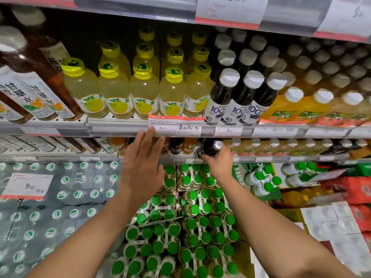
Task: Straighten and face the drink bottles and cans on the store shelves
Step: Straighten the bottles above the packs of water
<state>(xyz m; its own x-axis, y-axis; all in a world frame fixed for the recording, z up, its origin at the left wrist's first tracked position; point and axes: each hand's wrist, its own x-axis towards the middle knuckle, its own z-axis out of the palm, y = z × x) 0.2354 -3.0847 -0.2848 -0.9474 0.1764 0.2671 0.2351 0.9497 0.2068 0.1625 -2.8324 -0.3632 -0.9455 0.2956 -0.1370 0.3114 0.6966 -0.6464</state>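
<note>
My right hand (217, 162) grips a dark bottle with a silver cap (210, 148) at the front edge of the lower shelf (60, 157). My left hand (141, 163) is raised with fingers spread and straight, in front of that shelf's small orange and dark bottles (181, 146), holding nothing. On the shelf above stand yellow-capped pale juice bottles (118, 91), dark bottles with white caps (218, 99) and orange juice bottles (285, 108), most labels facing out.
Brown tea bottles (24, 85) stand at upper left. Below the shelves sit shrink-wrapped packs of water bottles (50, 207), green-capped bottle packs (180, 227) and red and white cartons (351, 197). Price tags (176, 125) line the shelf rails.
</note>
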